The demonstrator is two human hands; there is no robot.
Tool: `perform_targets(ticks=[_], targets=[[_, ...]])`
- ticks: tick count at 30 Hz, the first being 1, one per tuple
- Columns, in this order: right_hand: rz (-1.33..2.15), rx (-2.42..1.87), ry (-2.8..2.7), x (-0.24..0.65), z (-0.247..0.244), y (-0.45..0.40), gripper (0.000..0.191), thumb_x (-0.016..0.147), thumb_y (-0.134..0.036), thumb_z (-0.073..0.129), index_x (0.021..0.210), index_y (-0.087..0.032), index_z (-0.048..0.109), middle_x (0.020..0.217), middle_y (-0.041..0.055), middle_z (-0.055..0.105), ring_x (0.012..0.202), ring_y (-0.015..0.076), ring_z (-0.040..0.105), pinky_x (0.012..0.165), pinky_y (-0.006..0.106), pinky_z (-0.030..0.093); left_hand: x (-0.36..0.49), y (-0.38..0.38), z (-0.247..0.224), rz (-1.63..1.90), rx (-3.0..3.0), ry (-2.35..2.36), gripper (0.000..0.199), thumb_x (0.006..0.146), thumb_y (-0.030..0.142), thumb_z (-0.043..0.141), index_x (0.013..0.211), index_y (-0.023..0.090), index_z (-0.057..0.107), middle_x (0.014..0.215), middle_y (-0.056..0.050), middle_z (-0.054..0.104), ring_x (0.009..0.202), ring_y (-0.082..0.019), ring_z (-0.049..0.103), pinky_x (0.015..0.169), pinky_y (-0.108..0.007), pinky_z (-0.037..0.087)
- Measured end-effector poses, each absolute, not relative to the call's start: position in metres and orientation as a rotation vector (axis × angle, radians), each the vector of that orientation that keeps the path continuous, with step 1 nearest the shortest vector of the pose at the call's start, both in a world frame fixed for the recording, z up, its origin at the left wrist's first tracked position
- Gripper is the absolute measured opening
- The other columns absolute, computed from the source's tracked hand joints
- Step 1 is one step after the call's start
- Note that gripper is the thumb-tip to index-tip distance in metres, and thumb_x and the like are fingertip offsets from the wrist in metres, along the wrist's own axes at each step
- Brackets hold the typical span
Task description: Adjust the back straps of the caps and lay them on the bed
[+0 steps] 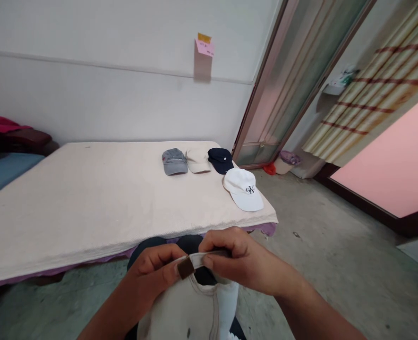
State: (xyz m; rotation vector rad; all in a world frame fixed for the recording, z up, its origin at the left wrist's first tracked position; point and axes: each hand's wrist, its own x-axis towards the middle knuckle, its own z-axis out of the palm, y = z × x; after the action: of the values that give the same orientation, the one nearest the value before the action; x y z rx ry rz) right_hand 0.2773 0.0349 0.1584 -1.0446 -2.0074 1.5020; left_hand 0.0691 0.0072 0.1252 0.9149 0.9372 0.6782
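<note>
A light beige cap (183, 309) is held low in front of me, its back opening and strap facing up. My left hand (159, 269) pinches the strap beside a brown buckle patch (185, 267). Closed on the other end of the strap (198, 259), my right hand (235, 257) has its thumb on top and fingers curled behind. On the bed ahead lie a grey cap (174, 162), a cream cap (198, 161), a navy cap (220, 159) and, closer to the corner, a white cap (243, 189) with black letters.
The caps rest on a bed with a pale cover (98, 198). A blue folded item (10, 170) lies at the far left. Beyond the bed's right edge are concrete floor (311, 245), a glass door (276, 94), a bin (285, 163) and a striped curtain (379, 89).
</note>
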Motion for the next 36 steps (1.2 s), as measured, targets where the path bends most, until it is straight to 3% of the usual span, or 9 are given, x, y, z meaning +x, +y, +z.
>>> perform_targets(ticks=[13,21,36], targets=[[1.547,-1.028,-2.100,0.281,0.164,0.039,0.010,0.082,-0.021,0.057,0.076,-0.014,0.062,0.058,-0.0048,0.044,0.053,0.0065,0.036,0.044,0.019,0.026,0.070,0.009,0.120,0.643,0.932,0.934,0.032,0.075,0.046,0.069,0.069,0.017,0.059,0.054,0.006,0.044,0.048,-0.006,0.030,0.046,-0.022,0.020],[1.609,-1.003,-2.051,0.279,0.163,0.040,0.021,0.088,-0.033,0.056,0.084,-0.015,0.065,0.061,-0.0030,0.048,0.053,0.0076,0.039,0.046,0.020,0.030,0.069,0.010,0.121,0.653,0.971,0.932,0.034,0.074,0.048,0.069,0.066,0.017,0.058,0.053,0.006,0.040,0.048,-0.006,0.027,0.046,-0.022,0.018],[1.564,-1.146,-2.119,0.273,0.170,0.040,0.011,0.082,-0.023,0.057,0.075,-0.016,0.061,0.058,-0.0051,0.044,0.052,0.0068,0.035,0.044,0.018,0.027,0.070,0.010,0.124,0.638,0.967,0.957,0.033,0.072,0.046,0.070,0.064,0.017,0.058,0.052,0.006,0.042,0.046,-0.006,0.028,0.045,-0.022,0.019]])
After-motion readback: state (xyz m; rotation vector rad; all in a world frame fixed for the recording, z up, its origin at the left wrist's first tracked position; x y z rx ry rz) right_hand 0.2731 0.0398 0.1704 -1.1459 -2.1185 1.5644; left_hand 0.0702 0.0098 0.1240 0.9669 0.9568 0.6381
